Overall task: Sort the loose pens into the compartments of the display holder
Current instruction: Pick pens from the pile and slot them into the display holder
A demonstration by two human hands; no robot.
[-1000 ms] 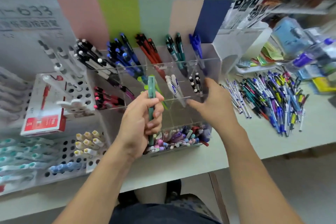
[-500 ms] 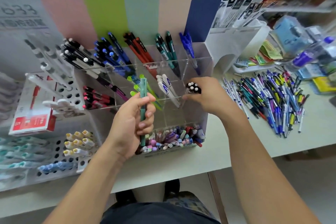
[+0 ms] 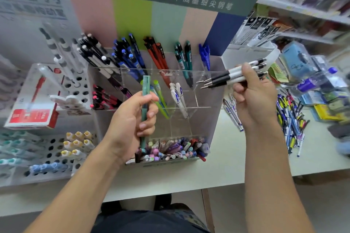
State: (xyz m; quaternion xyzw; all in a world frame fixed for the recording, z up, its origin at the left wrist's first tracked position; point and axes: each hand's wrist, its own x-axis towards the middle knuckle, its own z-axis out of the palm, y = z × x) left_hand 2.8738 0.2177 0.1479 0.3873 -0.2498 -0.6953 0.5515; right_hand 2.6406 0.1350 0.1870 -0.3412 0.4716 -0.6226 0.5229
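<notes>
The right hand (image 3: 253, 98) grips a bundle of white pens with black rubber grips (image 3: 234, 75), tips pointing left, above the clear acrylic display holder (image 3: 214, 100). The left hand (image 3: 132, 125) clasps a slim matte teal pen (image 3: 145, 98) upright before the compartments. Loose pens (image 3: 289, 117) lie heaped to the right on the table.

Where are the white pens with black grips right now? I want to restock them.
In the head view, at right: the right hand holds the white pens with black grips above the clear acrylic display holder's right edge.
</notes>
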